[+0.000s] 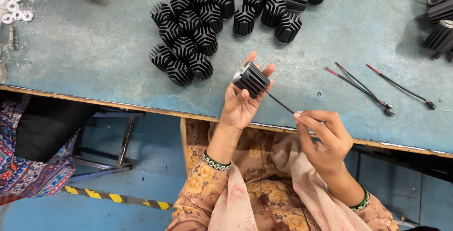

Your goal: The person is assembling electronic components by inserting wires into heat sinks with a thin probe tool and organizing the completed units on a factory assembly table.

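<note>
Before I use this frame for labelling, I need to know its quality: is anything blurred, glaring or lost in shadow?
Head view: light is even and soft, with faint shadows under the heat sinks; the left hand, its heat sink, the right hand and the wire are sharp; a slight sheen on the table; under the table is dim; the edges look slightly bent.

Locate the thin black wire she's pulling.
Head view, centre: the thin black wire runs from the finned black heat sink in the left hand down-right to the right hand, above the table edge.
</note>
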